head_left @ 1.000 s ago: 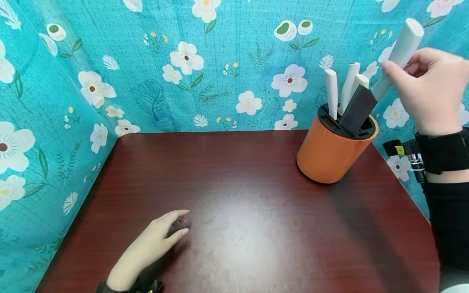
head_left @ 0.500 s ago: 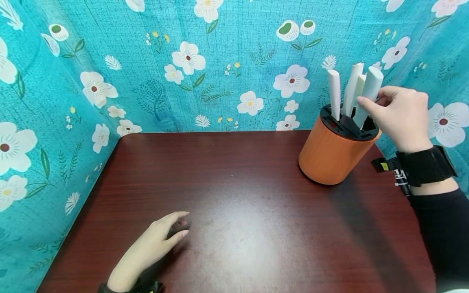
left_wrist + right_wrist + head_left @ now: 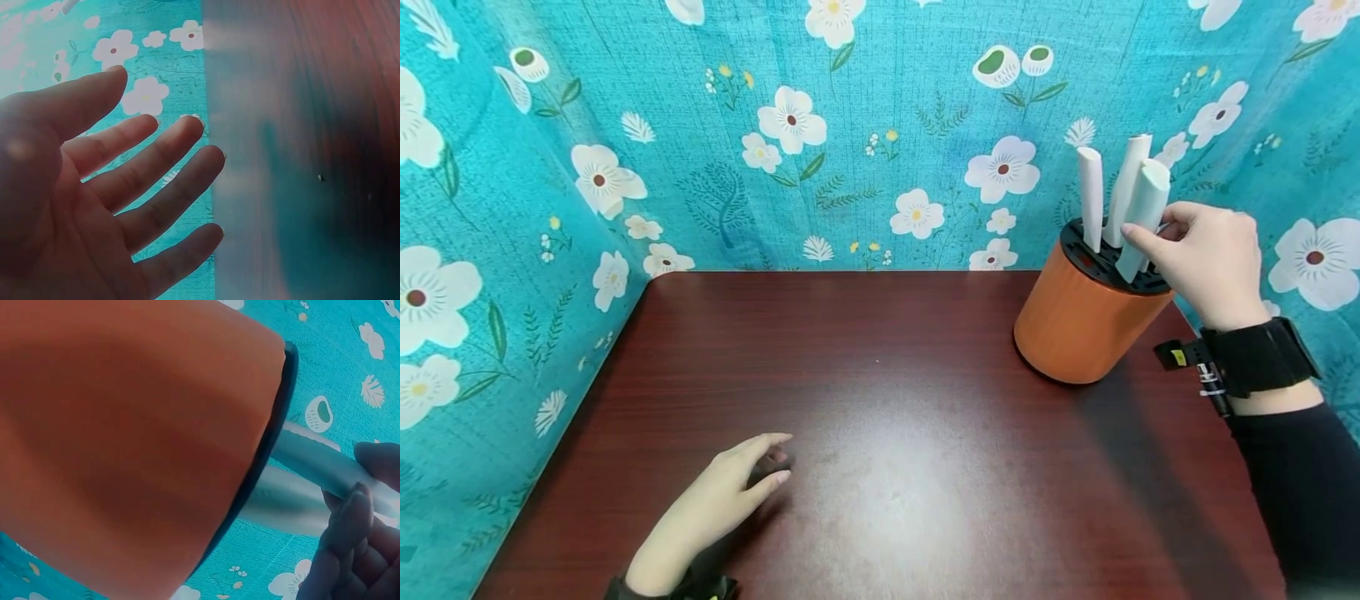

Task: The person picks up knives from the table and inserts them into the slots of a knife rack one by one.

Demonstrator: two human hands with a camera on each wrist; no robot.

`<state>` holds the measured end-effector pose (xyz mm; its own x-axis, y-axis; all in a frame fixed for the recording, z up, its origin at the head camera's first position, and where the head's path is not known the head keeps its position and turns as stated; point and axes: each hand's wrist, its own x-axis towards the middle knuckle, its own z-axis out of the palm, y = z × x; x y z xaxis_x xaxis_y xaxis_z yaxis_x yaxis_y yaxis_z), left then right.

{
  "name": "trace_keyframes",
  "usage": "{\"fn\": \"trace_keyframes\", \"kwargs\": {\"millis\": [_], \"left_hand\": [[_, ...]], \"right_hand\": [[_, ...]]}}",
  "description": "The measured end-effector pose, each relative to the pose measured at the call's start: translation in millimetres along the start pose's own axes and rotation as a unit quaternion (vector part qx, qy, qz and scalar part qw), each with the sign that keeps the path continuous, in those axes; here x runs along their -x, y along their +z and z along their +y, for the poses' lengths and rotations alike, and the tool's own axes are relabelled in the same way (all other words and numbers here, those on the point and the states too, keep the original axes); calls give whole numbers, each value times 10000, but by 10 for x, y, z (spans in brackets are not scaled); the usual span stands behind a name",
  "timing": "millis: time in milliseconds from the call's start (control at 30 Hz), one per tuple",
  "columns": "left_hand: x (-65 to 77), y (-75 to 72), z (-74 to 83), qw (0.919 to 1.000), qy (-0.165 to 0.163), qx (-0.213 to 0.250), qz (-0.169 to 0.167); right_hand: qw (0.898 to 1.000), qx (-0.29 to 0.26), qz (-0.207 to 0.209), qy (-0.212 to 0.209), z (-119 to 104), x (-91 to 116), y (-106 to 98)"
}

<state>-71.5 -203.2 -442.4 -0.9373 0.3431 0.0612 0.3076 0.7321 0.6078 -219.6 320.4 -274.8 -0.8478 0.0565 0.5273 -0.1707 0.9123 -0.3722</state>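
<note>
An orange cylindrical knife block with a black slotted top stands at the back right of the table. My right hand pinches the pale blue-green handle of a knife between thumb and fingers. That knife's blade is hidden inside the block, and its handle rises right from the slots. In the right wrist view, the fingers curl round the handle just beyond the block's dark rim. My left hand is held over the front left of the table, its fingers loosely spread, as the left wrist view also shows, with nothing in them.
Two white knife handles stick up from the block beside the pinched one. The dark reddish-brown table reaches back to a blue flowered cloth, which also runs along the left and right sides.
My right hand has moved down and left, lowering the knife; its dark blade, visible a second ago, has gone down into the block. The left hand has stayed in place.
</note>
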Motion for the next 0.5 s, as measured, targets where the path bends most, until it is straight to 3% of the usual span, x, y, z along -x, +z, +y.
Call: {"fn": "trace_keyframes", "kwargs": {"millis": [133, 267, 400, 500], "left_hand": [[-2, 2, 14, 10000, -12, 40, -9], [-26, -28, 30, 10000, 0, -28, -9], [-98, -70, 75, 9999, -86, -132, -69], [-201, -108, 150, 9985, -334, -434, 74]], "right_hand": [[9995, -161, 220, 185, -60, 36, -22], [9932, -706, 878, 311, -211, 108, -48], [9823, -1119, 1478, -252, -440, 266, -3], [9772, -1181, 1526, -886, -629, 450, 117]]}}
